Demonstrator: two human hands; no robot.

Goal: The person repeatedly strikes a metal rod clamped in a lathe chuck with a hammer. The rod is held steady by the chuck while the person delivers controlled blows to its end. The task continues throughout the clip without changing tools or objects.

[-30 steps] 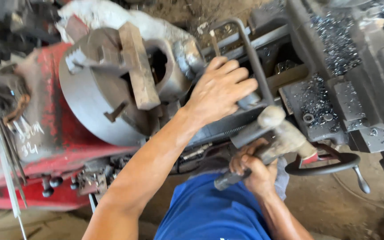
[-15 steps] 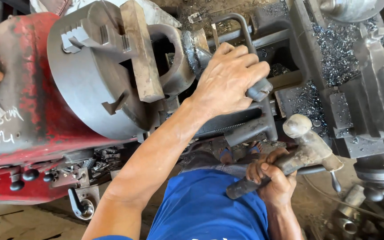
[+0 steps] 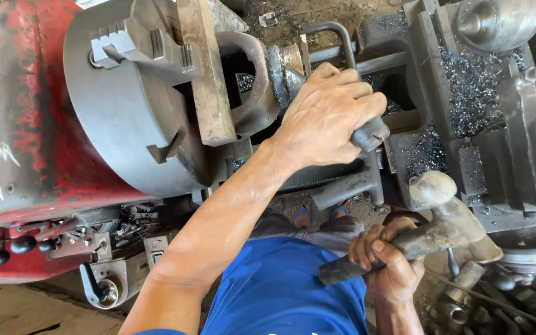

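My left hand (image 3: 327, 115) is wrapped around a dark metal bar handle (image 3: 370, 133) beside the workpiece on a red lathe. A large grey chuck (image 3: 134, 111) fills the upper left, its jaws clamping a flat steel bar (image 3: 205, 68) and a ring-shaped part (image 3: 252, 80). My right hand (image 3: 389, 263) grips the handle of a heavy steel hammer (image 3: 451, 214), held low over the lathe's front, head pointing up and right. My blue shirt (image 3: 280, 291) shows at the bottom.
The red headstock (image 3: 13, 124) with black knobs (image 3: 10, 245) is at left. The grey carriage and bed (image 3: 497, 130) at right are strewn with metal chips (image 3: 466, 87). A handwheel (image 3: 528, 257) sits at lower right. Dirt floor lies below.
The view has shifted closer and leftward relative to the lathe. My left hand has closed more firmly around the bar handle. The hammer has dropped lower toward the right.
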